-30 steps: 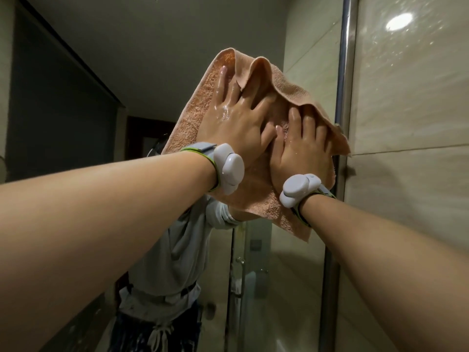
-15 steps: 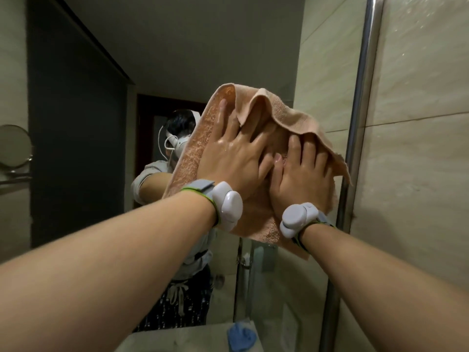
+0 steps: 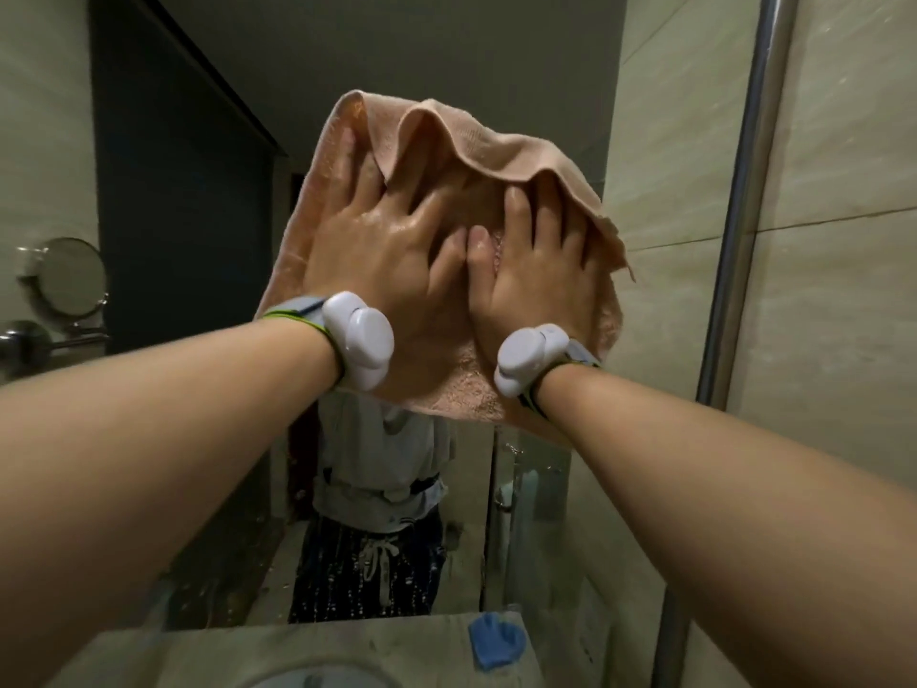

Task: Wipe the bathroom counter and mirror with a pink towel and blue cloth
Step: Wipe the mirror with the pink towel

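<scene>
The pink towel [image 3: 446, 136] is spread flat against the mirror [image 3: 198, 191], its top edge folded over my fingertips. My left hand [image 3: 382, 260] and my right hand [image 3: 536, 280] press side by side on it with fingers spread, thumbs touching; both look wet. Each wrist carries a white band device. The blue cloth [image 3: 496, 638] lies crumpled on the counter [image 3: 297, 643] below, by the mirror's right edge. The mirror reflects a person's torso under the towel.
A chrome vertical pole [image 3: 739, 240] runs along the mirror's right side, with a beige tiled wall [image 3: 843, 340] beyond it. A round swivel mirror [image 3: 69, 280] shows at the left. The sink basin's rim [image 3: 317, 680] peeks in at the bottom.
Both hands have slid the towel down the mirror, away from the pole. The view has dropped too, bringing the counter and blue cloth into sight.
</scene>
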